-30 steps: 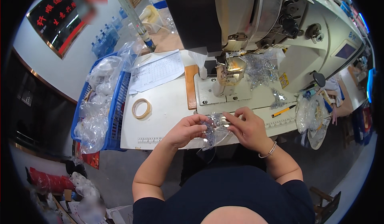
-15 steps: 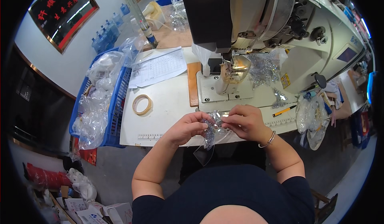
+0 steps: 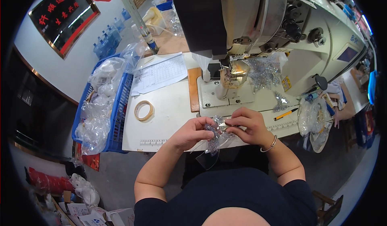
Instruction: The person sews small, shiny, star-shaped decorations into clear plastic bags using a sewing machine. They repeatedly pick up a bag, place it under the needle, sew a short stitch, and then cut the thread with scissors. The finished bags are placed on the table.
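Note:
My left hand [image 3: 192, 133] pinches a glittery silver piece of clear, sequin-like material [image 3: 213, 143] in front of the table's near edge. The piece hangs down below the fingers, with a thin transparent flap at its lower end. On its other side, my right hand [image 3: 250, 127] has thumb and fingers closed on the shiny upper part of the same piece. Just beyond both hands stands a sewing machine [image 3: 225, 89], its needle area over a metal plate. More glittery silver pieces [image 3: 264, 74] lie to the right of the needle, and a smaller one [image 3: 281, 102] lies closer.
A blue basket [image 3: 117, 123] of clear plastic bags stands left of the table. On the tabletop are a tape roll [image 3: 150, 118], printed paper sheets [image 3: 163, 74], a wooden strip [image 3: 194, 91] and a yellow pen [image 3: 285, 114]. Plastic-wrapped items [image 3: 312, 117] sit at the right edge.
The view has tilted slightly, so the table and machine sit a little differently in it. Both hands stay closed on the glittery piece, with the fingers shifted slightly.

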`<state>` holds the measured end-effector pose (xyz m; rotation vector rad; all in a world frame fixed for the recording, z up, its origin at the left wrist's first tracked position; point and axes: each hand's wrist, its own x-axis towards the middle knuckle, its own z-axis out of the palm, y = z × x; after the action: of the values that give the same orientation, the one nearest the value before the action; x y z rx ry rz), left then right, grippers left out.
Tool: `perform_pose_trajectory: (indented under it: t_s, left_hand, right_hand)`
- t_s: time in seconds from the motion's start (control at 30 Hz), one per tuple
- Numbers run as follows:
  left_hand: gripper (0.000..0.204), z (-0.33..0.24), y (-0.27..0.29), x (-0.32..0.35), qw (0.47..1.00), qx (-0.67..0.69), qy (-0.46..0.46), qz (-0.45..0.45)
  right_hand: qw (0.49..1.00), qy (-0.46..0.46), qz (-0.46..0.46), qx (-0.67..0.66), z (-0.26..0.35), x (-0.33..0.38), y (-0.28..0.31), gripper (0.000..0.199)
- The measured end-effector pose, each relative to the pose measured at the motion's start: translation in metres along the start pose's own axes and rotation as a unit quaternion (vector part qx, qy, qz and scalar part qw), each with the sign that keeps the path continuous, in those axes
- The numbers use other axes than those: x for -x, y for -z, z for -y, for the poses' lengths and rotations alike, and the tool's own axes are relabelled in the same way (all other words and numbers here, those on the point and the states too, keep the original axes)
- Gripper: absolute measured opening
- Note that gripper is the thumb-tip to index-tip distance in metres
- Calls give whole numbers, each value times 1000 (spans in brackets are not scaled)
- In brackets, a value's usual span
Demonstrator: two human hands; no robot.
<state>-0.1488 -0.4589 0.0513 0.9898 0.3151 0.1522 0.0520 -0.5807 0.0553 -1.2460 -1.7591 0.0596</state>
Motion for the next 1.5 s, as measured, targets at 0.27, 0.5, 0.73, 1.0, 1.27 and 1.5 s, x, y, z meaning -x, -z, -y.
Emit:
perform_pose_trajectory:
  t_s: [0.27, 0.5, 0.73, 1.0, 1.27, 1.5]
  left_hand:
    - [28, -4, 1, -3, 999, -15, 19, 26]
    - [24, -17, -16, 9, 976, -196, -82, -57]
    - [36, -28, -62, 15, 404, -786, -444, -147]
    - [27, 40, -26, -6, 773, -374, -428, -282]
    - [26, 23, -15, -3, 945, -183, -217, -163]
    - [18, 26, -14, 0, 960, -120, -174, -182]
  right_hand:
    - [995, 79, 64, 17, -3, -15, 17, 18]
    - [974, -24, -119, -191, -3, -4, 13, 26]
    - [740, -369, -137, -546, 28, -5, -9, 41]
    - [732, -384, -140, -545, 14, -6, -35, 19]
    - [718, -398, -66, -567, 7, -19, -29, 17]
    - [961, -137, -223, -85, -6, -27, -26, 30]
